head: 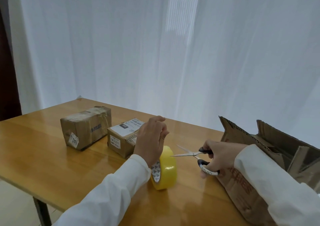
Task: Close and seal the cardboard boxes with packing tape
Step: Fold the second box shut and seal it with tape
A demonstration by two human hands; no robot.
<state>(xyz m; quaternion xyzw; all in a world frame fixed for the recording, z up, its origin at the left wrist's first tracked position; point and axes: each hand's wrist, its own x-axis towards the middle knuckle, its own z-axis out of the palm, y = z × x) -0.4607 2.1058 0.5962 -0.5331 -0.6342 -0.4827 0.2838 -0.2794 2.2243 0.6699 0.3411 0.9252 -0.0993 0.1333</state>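
Observation:
A yellow roll of packing tape (167, 168) stands on its edge on the wooden table (34, 149). My left hand (150, 139) is raised just above the roll, thumb and fingertips pinched together on what looks like the tape's thin free end; the strip itself is hard to see. My right hand (220, 155) grips black-handled scissors (187, 154), whose blades are spread, tips reaching the top of the roll below my left hand. A large cardboard box (242, 187) stands at the right behind my right arm, its top flaps up and open.
Two small taped cardboard boxes sit at the back left: a brown one (86, 129) and a labelled one (119, 139) partly behind my left hand. White curtains hang behind the table. The table's near-left edge runs diagonally, with a leg (42, 212) below it.

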